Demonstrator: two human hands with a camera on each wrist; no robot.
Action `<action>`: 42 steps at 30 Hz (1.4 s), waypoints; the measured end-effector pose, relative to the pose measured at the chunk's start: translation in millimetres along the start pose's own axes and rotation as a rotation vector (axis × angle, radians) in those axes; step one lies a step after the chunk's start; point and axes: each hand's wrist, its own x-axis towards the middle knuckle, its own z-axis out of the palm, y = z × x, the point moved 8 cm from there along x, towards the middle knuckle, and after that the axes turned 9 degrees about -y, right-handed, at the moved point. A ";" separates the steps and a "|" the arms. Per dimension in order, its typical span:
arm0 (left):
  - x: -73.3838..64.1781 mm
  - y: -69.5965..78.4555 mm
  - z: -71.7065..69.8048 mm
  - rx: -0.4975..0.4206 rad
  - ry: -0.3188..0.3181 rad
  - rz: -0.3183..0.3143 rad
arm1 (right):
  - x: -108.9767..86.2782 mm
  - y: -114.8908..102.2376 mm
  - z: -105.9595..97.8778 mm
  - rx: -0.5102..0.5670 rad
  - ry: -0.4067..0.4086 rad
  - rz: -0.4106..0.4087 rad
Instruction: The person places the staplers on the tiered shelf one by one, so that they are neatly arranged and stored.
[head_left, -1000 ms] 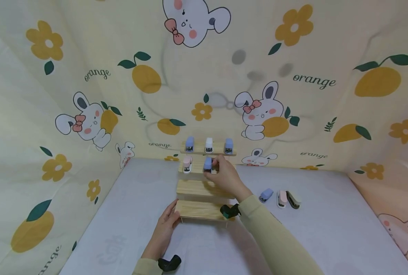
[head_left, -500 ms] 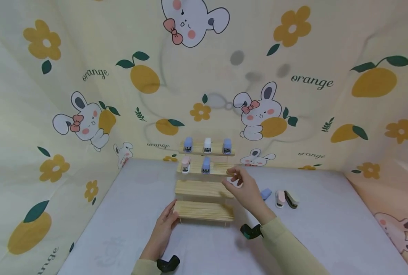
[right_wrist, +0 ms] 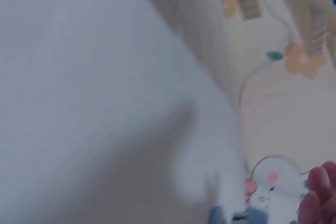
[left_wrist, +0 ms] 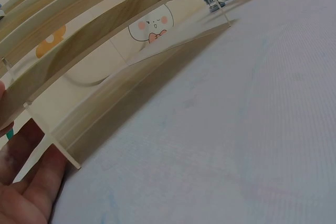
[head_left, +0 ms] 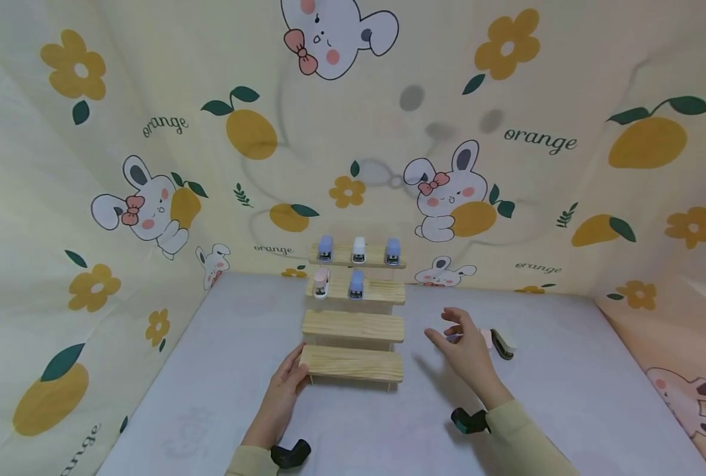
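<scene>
A stepped wooden display shelf (head_left: 353,363) stands mid-table. My left hand (head_left: 278,396) grips its lowest tier at the left front corner; in the left wrist view, fingers (left_wrist: 44,187) lie against the clear side support. Blue (head_left: 326,248), white (head_left: 359,250) and blue (head_left: 392,251) mini staplers line the top tier. The second tier carries a pink stapler (head_left: 320,283) and a blue stapler (head_left: 356,284). My right hand (head_left: 469,357), holding nothing, hovers right of the shelf, fingers spread from thumb. It mostly hides a blue stapler and partly a pink stapler (head_left: 486,336) on the table.
A pale green and dark stapler (head_left: 502,345) lies beside the pink one on the white tablecloth (head_left: 543,396). Behind the table hangs a cream curtain (head_left: 341,119) printed with rabbits and oranges. Two lower shelf tiers, including the third tier (head_left: 353,325), show bare wood.
My right hand has let go of the blue stapler on the second tier and moved right and down, over the loose staplers. My left hand has stayed at the shelf corner.
</scene>
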 end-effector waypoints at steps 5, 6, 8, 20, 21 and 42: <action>-0.6 1.3 0.6 0.002 -0.004 0.003 | -1.5 23.8 -0.9 -0.009 0.014 0.100; -0.7 1.4 0.8 0.001 -0.004 0.002 | -1.6 27.2 -1.4 -0.017 0.021 0.121; -1.3 1.7 1.1 0.000 -0.005 0.002 | -1.8 33.2 -2.5 -0.028 0.036 0.164; -0.6 -0.6 0.7 0.011 0.005 -0.012 | -0.2 48.8 -0.6 -0.015 0.033 0.209; -0.7 -0.6 0.7 0.011 0.006 -0.013 | 0.4 50.1 0.9 -0.017 0.020 0.216; 0.8 -2.2 0.3 0.005 0.006 -0.024 | 7.2 68.2 19.8 -0.028 -0.120 0.292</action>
